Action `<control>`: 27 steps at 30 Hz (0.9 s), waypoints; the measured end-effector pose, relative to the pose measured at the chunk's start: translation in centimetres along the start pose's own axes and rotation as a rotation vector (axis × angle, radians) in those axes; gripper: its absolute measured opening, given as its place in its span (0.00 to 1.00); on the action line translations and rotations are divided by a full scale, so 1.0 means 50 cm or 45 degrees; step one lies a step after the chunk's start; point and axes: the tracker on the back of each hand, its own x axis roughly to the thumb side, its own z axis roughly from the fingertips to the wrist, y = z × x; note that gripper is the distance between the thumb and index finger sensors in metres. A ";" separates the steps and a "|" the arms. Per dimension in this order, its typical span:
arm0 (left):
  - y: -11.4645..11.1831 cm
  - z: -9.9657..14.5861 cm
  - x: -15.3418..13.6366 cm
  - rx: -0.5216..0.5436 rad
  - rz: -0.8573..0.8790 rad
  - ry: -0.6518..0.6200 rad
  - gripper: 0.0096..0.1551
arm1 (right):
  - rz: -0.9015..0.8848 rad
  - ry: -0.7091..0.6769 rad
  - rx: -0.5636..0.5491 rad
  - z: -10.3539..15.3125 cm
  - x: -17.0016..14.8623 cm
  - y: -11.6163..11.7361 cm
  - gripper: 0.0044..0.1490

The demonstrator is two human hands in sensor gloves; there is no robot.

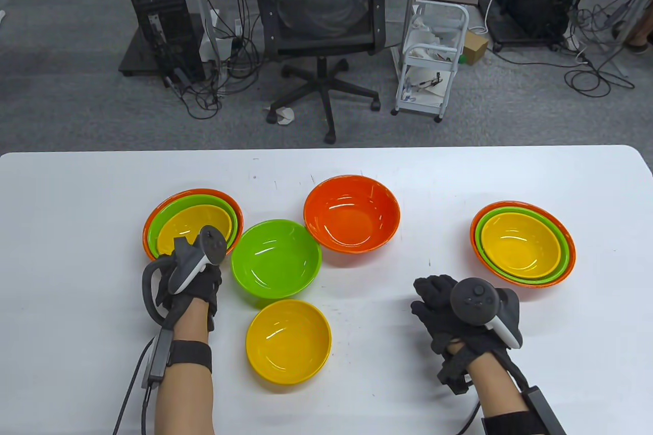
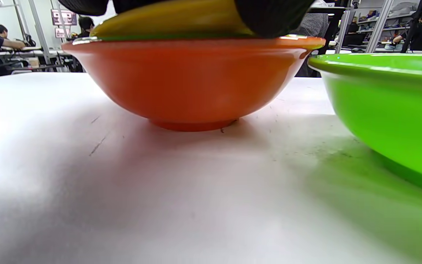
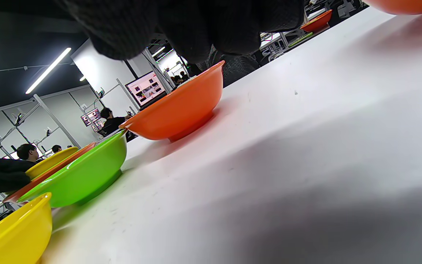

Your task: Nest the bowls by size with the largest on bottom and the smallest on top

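Fingers of the left hand (image 1: 190, 277) lay over the near rim of the left nested stack (image 1: 192, 223), on the yellow bowl at its top, as the left wrist view showed; whether that grip closed on the rim could not be told, though it looked like seating a bowl. The right hand (image 1: 461, 310) hovered loosely curled, holding nothing. Between them on the white surface (image 1: 102, 175) sat a loose orange bowl (image 1: 351, 221), green bowl (image 1: 276, 259) and yellow bowl (image 1: 288, 342), seemingly awaiting nesting; a finished stack (image 1: 523, 244) stood far right.
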 end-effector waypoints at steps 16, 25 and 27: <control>0.025 0.029 0.011 0.104 0.035 -0.112 0.32 | -0.006 -0.015 -0.007 0.000 0.001 -0.001 0.38; 0.052 0.080 0.047 0.192 0.042 -0.300 0.34 | -0.007 -0.028 -0.009 -0.001 0.000 0.000 0.38; 0.054 0.091 0.060 0.199 0.022 -0.348 0.34 | -0.005 -0.028 -0.008 -0.001 0.000 0.000 0.38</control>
